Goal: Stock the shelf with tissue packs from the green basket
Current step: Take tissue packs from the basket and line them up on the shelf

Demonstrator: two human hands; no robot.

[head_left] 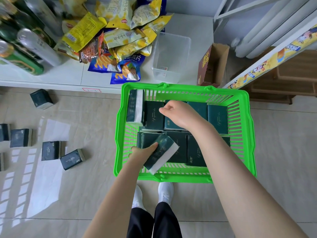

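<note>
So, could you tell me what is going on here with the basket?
A person stands over the green basket on the floor, unloading dark green tissue packs. The left hand grips one tissue pack, tilted, over the basket's near end. The right hand reaches among the packs lying inside. Several packs lie loose on the floor to the left, and the shelf holds snack bags and cans.

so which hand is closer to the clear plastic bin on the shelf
Right. The right hand reaches over the far row of packs in the green basket, nearer the clear plastic bin. The left hand grips a tissue pack at the basket's near side.
</note>
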